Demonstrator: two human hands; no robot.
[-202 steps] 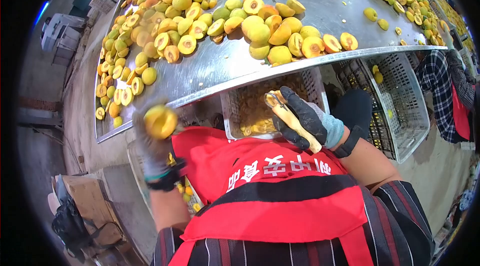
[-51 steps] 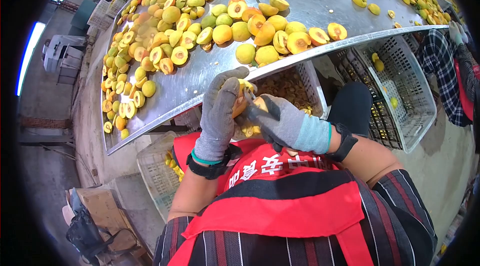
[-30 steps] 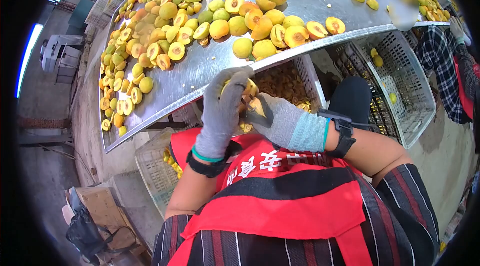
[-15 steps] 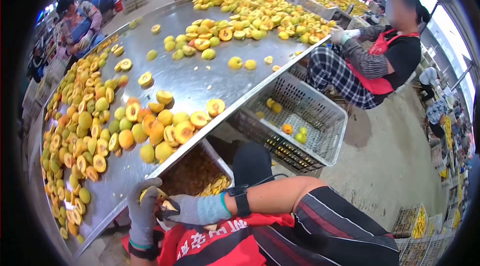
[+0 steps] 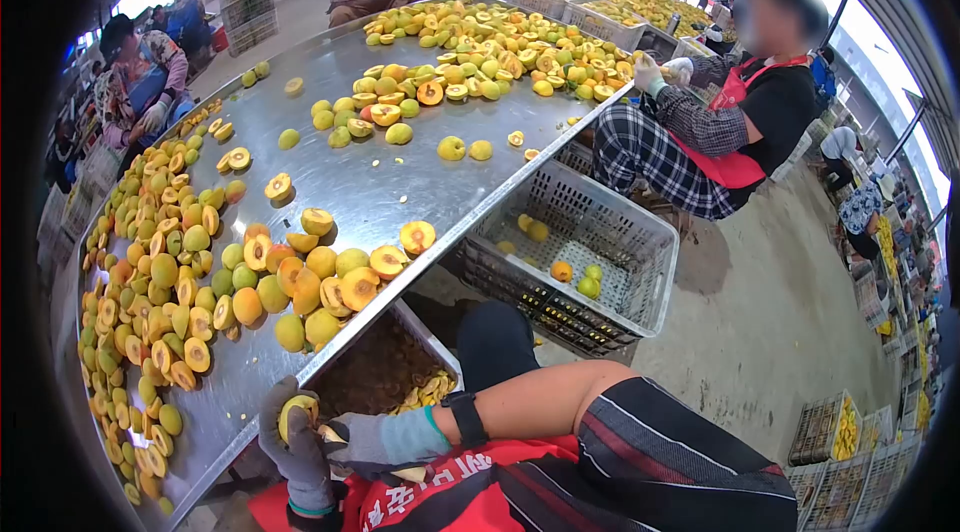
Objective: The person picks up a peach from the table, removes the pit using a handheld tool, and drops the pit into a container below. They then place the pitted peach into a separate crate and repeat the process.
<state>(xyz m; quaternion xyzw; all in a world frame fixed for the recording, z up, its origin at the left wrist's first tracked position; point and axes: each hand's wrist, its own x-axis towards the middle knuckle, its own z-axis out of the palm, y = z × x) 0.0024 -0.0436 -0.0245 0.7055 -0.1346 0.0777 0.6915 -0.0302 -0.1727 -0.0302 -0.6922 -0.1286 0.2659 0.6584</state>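
Observation:
At the table's near edge, my left hand (image 5: 297, 447), in a grey glove, has its fingers wrapped round a yellow fruit (image 5: 298, 416). Close beside it, my right hand (image 5: 385, 440), gloved in grey and light blue, grips a tool with a pale handle (image 5: 410, 474); its working end is hidden between the hands. Halved and whole yellow-green fruits (image 5: 160, 272) cover the left part of the metal table (image 5: 350, 182). A smaller group of fruits (image 5: 330, 282) lies nearer the front edge. Below that edge stands a crate of pits and scraps (image 5: 425, 390).
Right of my knee is a grey plastic crate (image 5: 655, 277) with a few fruits inside. A co-worker in a red apron (image 5: 735, 132) sits at the table's right side. Other people sit at the far side and left. Stacked crates (image 5: 830, 427) stand at the lower right.
The view has swung up and right, bringing co-workers into sight. My right hand went from holding the tool apart to meeting my left hand at the fruit. Both have stayed together since.

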